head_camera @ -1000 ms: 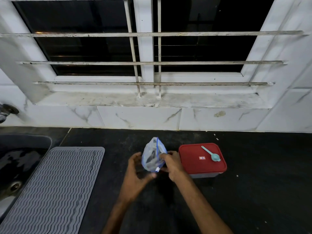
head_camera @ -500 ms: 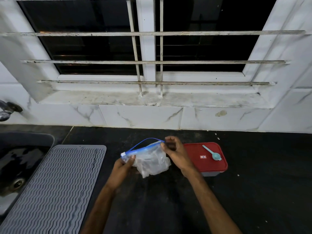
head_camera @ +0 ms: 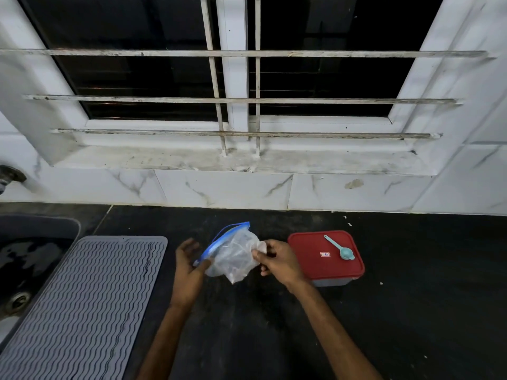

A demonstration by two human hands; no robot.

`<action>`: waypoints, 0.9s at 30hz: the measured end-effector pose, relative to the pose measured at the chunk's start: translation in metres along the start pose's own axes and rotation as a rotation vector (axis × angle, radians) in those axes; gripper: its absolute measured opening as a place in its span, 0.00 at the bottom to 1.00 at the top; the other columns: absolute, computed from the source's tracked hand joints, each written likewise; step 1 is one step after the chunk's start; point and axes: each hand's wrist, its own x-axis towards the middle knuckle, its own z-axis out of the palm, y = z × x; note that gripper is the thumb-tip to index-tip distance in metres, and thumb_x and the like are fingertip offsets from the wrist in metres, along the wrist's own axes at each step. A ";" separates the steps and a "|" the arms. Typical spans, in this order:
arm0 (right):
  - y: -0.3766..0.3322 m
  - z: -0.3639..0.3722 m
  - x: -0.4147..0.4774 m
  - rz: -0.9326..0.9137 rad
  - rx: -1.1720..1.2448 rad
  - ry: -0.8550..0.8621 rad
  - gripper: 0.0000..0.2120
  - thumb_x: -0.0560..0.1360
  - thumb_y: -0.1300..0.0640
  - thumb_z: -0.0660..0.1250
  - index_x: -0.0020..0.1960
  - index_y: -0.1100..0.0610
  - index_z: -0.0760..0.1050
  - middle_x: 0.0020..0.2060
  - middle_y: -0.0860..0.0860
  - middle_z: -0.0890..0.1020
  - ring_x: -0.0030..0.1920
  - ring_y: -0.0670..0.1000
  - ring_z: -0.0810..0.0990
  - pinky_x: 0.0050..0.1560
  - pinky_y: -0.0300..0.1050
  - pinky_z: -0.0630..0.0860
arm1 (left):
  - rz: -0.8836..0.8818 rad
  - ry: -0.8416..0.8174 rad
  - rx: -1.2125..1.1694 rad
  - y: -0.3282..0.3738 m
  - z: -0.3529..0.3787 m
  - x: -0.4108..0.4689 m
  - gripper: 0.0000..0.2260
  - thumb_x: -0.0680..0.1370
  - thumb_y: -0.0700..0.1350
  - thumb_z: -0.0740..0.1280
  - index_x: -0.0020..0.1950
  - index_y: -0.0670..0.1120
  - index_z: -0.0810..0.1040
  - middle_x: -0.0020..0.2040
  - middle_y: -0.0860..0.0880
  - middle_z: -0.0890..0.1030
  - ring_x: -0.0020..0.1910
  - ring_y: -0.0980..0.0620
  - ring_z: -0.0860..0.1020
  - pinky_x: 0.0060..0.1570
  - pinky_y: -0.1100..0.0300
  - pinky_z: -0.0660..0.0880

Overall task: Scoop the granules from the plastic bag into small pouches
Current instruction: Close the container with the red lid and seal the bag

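Head view looks down at a black worktop (head_camera: 425,297) under a window with white bars (head_camera: 247,100). A clear plastic bag (head_camera: 233,256) is held in the air over the middle of the worktop, between the two hands. Its mouth has a blue zip strip (head_camera: 219,238), which runs slanted from the upper right down to the lower left, and the two sides of the strip stand a little apart at the top. The bag is crumpled, and what is inside it I cannot see clearly.

The right hand (head_camera: 277,260) is on the right side of the bag. Its grip pinches a fold of the plastic between the thumb and the curled fingers. The left hand (head_camera: 189,266) is on the left side of the bag. Its grip is spread, with the fingers loose and apart from the plastic, and only the thumb touches the lower end of the blue strip.

Just beside the right hand, toward the right edge of the worktop, stands a box with a red lid (head_camera: 310,263). A small light blue spoon (head_camera: 339,248) lies on this lid, with the bowl pointing to the front edge. Near the left edge lies a grey ribbed mat (head_camera: 82,297), and beyond it is a dark sink (head_camera: 30,259).
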 end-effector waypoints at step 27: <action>0.008 -0.008 0.007 -0.255 -0.017 0.293 0.11 0.75 0.56 0.72 0.36 0.61 0.79 0.30 0.53 0.81 0.30 0.46 0.75 0.34 0.46 0.73 | -0.216 -0.168 -0.050 0.009 0.022 0.011 0.09 0.76 0.41 0.71 0.47 0.34 0.80 0.38 0.44 0.81 0.38 0.50 0.77 0.34 0.62 0.78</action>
